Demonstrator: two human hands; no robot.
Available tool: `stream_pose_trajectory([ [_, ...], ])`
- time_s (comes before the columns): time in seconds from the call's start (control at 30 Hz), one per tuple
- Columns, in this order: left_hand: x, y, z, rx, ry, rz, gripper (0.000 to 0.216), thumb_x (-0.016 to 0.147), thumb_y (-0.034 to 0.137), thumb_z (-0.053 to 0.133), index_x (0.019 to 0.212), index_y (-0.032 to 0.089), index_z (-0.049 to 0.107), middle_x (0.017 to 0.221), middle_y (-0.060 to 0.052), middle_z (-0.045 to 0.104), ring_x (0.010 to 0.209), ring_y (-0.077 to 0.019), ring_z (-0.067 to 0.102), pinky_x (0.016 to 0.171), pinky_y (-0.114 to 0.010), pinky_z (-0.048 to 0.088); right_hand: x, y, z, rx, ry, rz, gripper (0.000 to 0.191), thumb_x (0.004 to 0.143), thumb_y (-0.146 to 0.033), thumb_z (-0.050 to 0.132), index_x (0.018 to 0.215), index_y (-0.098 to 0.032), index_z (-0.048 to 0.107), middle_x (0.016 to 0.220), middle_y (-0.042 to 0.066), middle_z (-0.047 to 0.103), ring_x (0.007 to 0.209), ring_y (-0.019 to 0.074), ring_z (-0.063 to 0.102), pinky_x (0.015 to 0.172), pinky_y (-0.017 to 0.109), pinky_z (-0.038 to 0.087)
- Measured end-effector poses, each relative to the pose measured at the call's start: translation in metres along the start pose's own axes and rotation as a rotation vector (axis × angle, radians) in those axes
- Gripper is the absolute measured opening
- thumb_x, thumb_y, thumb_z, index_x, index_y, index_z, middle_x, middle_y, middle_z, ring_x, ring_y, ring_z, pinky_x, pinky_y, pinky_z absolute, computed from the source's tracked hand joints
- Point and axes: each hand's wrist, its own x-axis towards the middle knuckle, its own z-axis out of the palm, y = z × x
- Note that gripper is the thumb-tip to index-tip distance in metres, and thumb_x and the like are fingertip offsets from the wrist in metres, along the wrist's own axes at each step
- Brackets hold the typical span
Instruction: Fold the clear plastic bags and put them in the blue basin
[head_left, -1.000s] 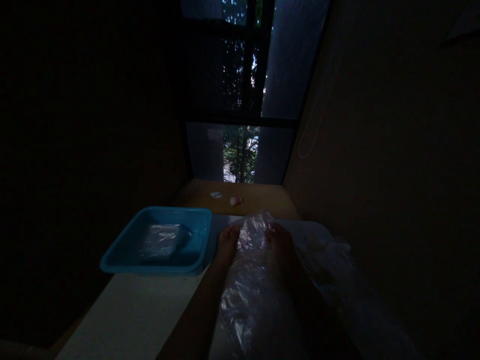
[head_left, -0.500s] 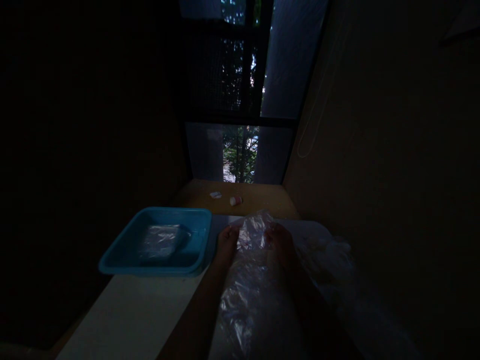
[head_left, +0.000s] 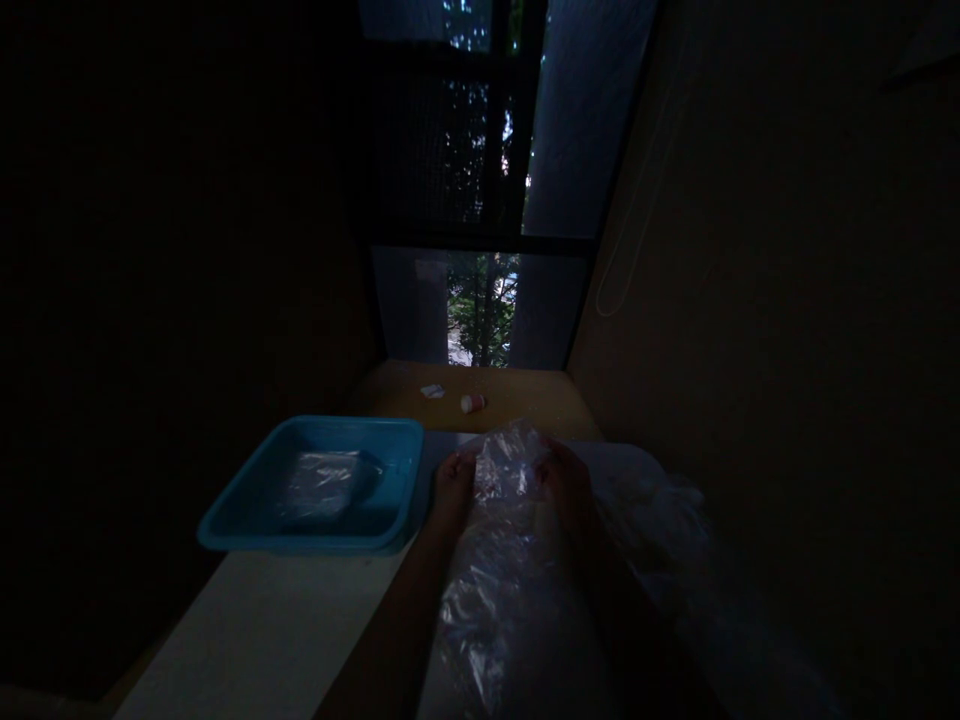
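Both hands grip a clear plastic bag point(head_left: 510, 465) by its two sides over the white table point(head_left: 292, 620). My left hand point(head_left: 454, 485) is closed on the left edge, and my right hand point(head_left: 566, 485) is closed on the right edge. More crinkled clear plastic point(head_left: 480, 600) trails toward me between my forearms. To the left stands a blue plastic basin point(head_left: 300, 541); in it lies a flat packet in shiny clear plastic point(head_left: 322, 480). Dim light hides the fingertips in part and whatever the bag may contain.
A heap of thin clear plastic point(head_left: 660, 515) spreads along the table's right side. Beyond the table, a small pink-and-white cylinder point(head_left: 473, 403) and a scrap of paper point(head_left: 433, 391) lie on a wooden ledge point(head_left: 525, 390) below the window. A looped cord point(head_left: 619, 290) hangs at the right wall.
The plastic between my hands has shifted and creased slightly. My right hand sits a little farther right and higher; the basin and packet stay where they were.
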Motion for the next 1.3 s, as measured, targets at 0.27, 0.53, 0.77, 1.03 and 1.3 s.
stream_pose_trajectory([
  [0.27,0.001,-0.001,-0.001,0.027,0.001,0.008,0.03,0.058,0.036,0.066,0.077,0.013,0.061,0.063,-0.002,0.063,0.055,-0.014,0.057,0.051,-0.024,0.043,0.001,0.002,-0.001,-0.051,-0.024,-0.052,0.029,0.06,-0.034,0.058,0.081,-0.014,0.059,0.049,-0.004,0.052,0.041,0.0077,0.043,0.043,0.022,0.034],
  [0.53,0.0,0.0,-0.001,0.017,-0.018,0.012,0.035,0.058,0.038,0.066,0.082,0.012,0.062,0.069,-0.005,0.066,0.061,-0.0175,0.06,0.052,-0.025,0.044,0.002,0.009,-0.004,-0.133,-0.056,-0.074,0.024,0.062,-0.034,0.055,0.074,-0.015,0.06,0.047,-0.004,0.049,0.042,0.008,0.042,0.043,0.022,0.033],
  [0.77,0.0,0.001,0.001,0.015,-0.015,0.0,0.035,0.057,0.037,0.066,0.081,0.012,0.062,0.068,-0.004,0.065,0.058,-0.0159,0.058,0.052,-0.025,0.044,0.0,0.006,-0.002,-0.198,-0.056,-0.057,0.017,0.061,-0.027,0.052,0.071,-0.016,0.059,0.048,-0.005,0.047,0.043,0.0075,0.04,0.042,0.021,0.031],
  [1.03,0.002,-0.002,-0.002,0.023,-0.01,0.017,0.03,0.058,0.033,0.065,0.08,0.013,0.061,0.064,-0.002,0.064,0.056,-0.0144,0.057,0.052,-0.024,0.043,-0.005,0.0,-0.001,-0.204,-0.115,-0.109,0.012,0.063,-0.027,0.052,0.058,-0.017,0.054,0.049,-0.004,0.048,0.045,0.0078,0.041,0.044,0.021,0.032],
  [1.3,0.003,-0.002,-0.002,0.003,-0.039,0.013,0.03,0.058,0.031,0.065,0.083,0.014,0.06,0.068,-0.003,0.065,0.06,-0.0151,0.059,0.056,-0.025,0.044,0.001,0.007,-0.001,-0.1,-0.05,-0.006,0.035,0.056,-0.028,0.058,0.089,-0.017,0.056,0.052,-0.004,0.056,0.043,0.0085,0.045,0.042,0.021,0.035],
])
